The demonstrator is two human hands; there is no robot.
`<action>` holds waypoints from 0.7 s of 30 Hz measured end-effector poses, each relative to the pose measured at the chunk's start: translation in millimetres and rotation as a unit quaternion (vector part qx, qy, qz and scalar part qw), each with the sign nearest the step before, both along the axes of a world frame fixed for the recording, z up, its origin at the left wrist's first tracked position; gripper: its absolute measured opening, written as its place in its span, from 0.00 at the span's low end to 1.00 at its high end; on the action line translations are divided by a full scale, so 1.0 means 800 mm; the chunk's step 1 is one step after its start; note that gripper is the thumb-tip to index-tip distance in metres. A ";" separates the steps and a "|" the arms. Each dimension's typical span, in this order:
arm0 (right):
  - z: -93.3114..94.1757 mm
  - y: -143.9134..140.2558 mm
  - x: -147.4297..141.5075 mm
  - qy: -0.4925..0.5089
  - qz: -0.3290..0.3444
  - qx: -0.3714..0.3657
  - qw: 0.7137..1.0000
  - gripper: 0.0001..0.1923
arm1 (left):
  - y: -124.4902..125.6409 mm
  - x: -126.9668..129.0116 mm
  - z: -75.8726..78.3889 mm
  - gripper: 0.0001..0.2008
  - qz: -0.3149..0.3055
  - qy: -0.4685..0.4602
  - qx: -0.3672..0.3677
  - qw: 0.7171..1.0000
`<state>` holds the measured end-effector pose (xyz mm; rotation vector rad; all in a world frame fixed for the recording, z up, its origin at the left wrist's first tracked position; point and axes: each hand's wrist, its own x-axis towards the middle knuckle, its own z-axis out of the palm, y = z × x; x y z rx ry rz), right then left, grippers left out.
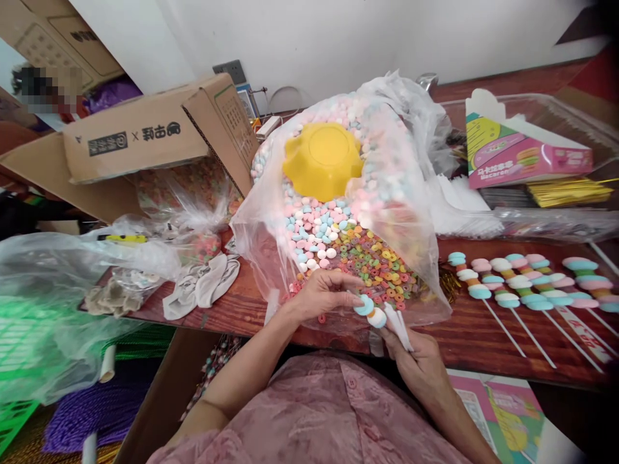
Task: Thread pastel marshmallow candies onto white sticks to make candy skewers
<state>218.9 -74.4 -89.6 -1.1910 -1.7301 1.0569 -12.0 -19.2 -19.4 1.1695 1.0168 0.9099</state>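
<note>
My left hand (322,296) pinches at the upper end of a candy skewer (371,312), where a light-blue marshmallow candy sits. Below that candy come an orange ring and a white-and-blue piece. In my right hand (416,357) are several white sticks (399,327), its fingers closed around them just under the skewer's candies. Both hands are over the table's front edge, before an open clear plastic bag (264,238). Inside it lie pink, white and blue candies (316,235), multicoloured candy rings (377,261) and a yellow scalloped tub (325,154).
Finished-looking candy skewers (527,280) lie at right. Behind them are a pink Macaron box (525,151) and gold twist ties (568,192). A cardboard box (140,138), grey gloves (202,283) and a yellow cutter (122,238) are left. Another person (43,93) is partly visible far left.
</note>
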 end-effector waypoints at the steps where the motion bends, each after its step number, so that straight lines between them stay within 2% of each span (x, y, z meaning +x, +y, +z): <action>1: -0.003 -0.001 0.000 0.020 -0.024 -0.022 0.999 0.14 | 0.009 -0.001 -0.002 0.24 0.012 -0.004 -0.005 1.000; 3: -0.009 -0.003 0.000 0.062 -0.073 -0.064 0.993 0.16 | 0.035 -0.005 -0.007 0.22 0.068 0.048 0.040 0.996; 4: -0.011 -0.003 -0.001 0.080 -0.093 -0.081 0.989 0.17 | 0.051 -0.006 -0.010 0.18 0.104 0.112 0.083 0.985; 5: -0.012 -0.003 -0.001 0.094 -0.107 -0.093 0.985 0.18 | 0.067 -0.007 -0.014 0.12 0.130 0.204 0.136 0.961; 7: -0.013 -0.002 -0.001 0.103 -0.111 -0.103 0.983 0.19 | 0.096 -0.008 -0.023 0.03 0.112 0.389 0.214 0.889; 9: -0.014 -0.002 0.000 0.087 -0.097 -0.090 0.987 0.18 | 0.113 -0.006 -0.031 0.05 0.082 0.495 0.254 0.827; 10: -0.015 -0.002 0.001 0.075 -0.090 -0.077 0.990 0.18 | 0.115 -0.005 -0.032 0.06 0.080 0.512 0.262 0.814; 11: -0.015 -0.003 0.002 0.062 -0.084 -0.064 0.992 0.17 | 0.114 -0.004 -0.033 0.07 0.084 0.507 0.267 0.815; 12: -0.016 -0.003 0.003 0.052 -0.080 -0.050 0.994 0.17 | 0.109 -0.003 -0.032 0.07 0.094 0.482 0.266 0.830; 15: -0.014 -0.001 0.004 0.027 -0.065 -0.020 0.997 0.16 | 0.080 -0.001 -0.021 0.07 0.118 0.304 0.221 0.919; 17: -0.008 0.004 0.001 0.009 -0.054 0.000 0.998 0.16 | 0.056 0.003 -0.011 0.05 0.116 0.152 0.145 0.971; 19: 0.002 0.012 -0.005 -0.008 -0.043 0.023 0.999 0.16 | 0.034 0.008 -0.004 0.11 0.118 0.032 0.055 0.991; 21: 0.011 0.019 -0.012 -0.016 -0.028 0.049 0.998 0.15 | 0.019 0.013 -0.002 0.15 0.142 -0.032 0.004 0.989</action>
